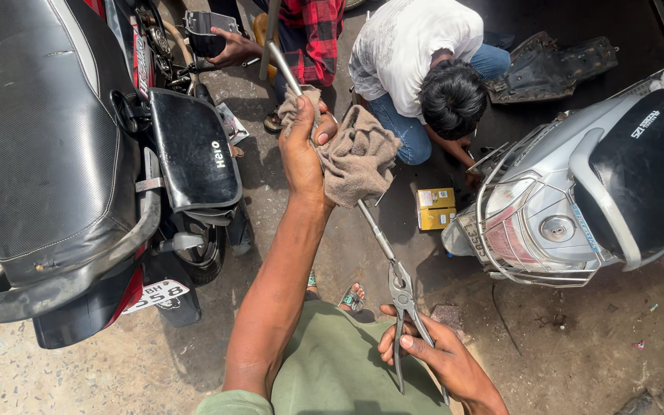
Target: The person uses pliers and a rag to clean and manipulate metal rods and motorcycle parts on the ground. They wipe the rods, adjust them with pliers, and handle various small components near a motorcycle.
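Left hand (305, 150): clamped around a grey cloth (359, 154) wrapped on a long metal rod (374, 230)
Right hand (443, 357): closed on pliers (405, 307); their tip grips the rod's lower end
Surroundings: black motorcycle (63, 154) left; silver scooter (578, 200) right

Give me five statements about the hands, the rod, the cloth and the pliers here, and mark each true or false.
1. The left hand grips a brownish cloth wrapped around a long metal rod. True.
2. The right hand holds pliers clamped on the rod's lower end. True.
3. The pliers are gripping the cloth. False: their tip meets the rod below the cloth.
4. A yellow box lies on the ground near the silver scooter. True.
5. The right hand holds the cloth. False: only the left hand does.
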